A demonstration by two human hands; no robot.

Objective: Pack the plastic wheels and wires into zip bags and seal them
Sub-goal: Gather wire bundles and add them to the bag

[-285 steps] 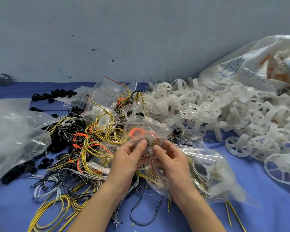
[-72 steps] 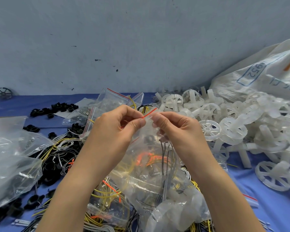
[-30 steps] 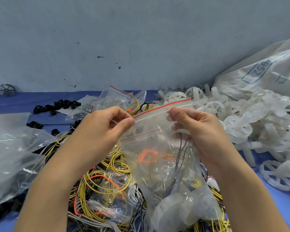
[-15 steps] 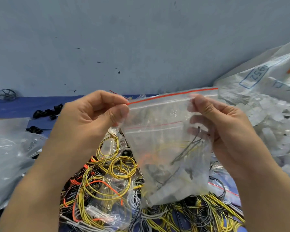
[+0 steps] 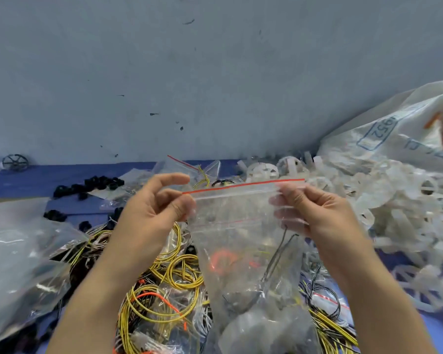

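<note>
Zip bag (image 5: 241, 238), centre frame, hangs above the bench (image 5: 23, 180), with wires (image 5: 279, 251) and a pale wheel (image 5: 251, 328) sagging its bottom. I judge the film light, limp and slippery, best taken at the stiffer red-lined zip strip (image 5: 241, 186). Left hand (image 5: 149, 215) and right hand (image 5: 315, 213): each grip pinches one strip end.

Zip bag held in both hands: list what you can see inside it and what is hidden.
Through the zip bag show an orange wire coil, a dark wire and pale plastic pieces at the bottom. Blur and crumpled film hide their number.
</note>
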